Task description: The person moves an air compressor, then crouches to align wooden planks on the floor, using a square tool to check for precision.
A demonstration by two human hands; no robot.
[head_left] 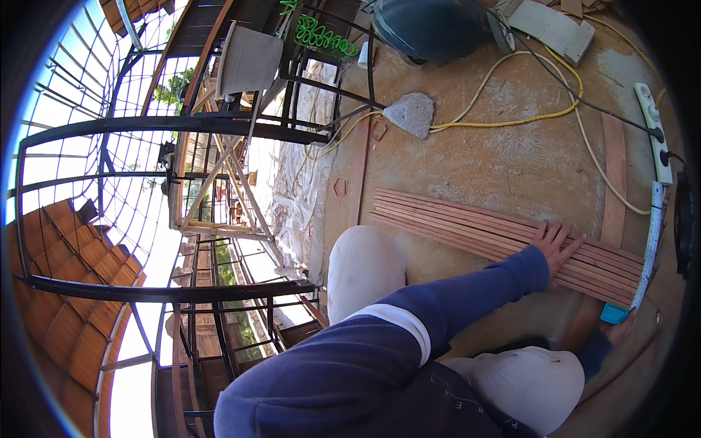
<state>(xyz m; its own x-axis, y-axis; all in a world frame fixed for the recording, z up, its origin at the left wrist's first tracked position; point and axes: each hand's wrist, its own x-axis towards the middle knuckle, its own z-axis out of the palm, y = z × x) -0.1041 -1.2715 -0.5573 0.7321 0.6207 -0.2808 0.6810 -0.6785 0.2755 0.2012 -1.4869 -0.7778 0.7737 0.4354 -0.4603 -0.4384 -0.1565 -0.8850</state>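
A bundle of long, narrow reddish wooden strips [453,222] lies side by side on the floor. My left hand [556,252] rests across the strips toward their right end, with its fingers spread. At that end, a try square with a blue handle [614,314] has its long pale blade [648,248] along the strip ends. My right hand [621,332] grips the blue handle at the near corner of the bundle; its fingers are partly hidden.
A white power strip [652,131] with plugs lies beyond the blade. Yellow and pale cables [526,115] loop over the floor near a grey stone-like block [411,115]. A dark rounded tub [427,29] stands at the back. Black metal frames [175,125] fill the left side.
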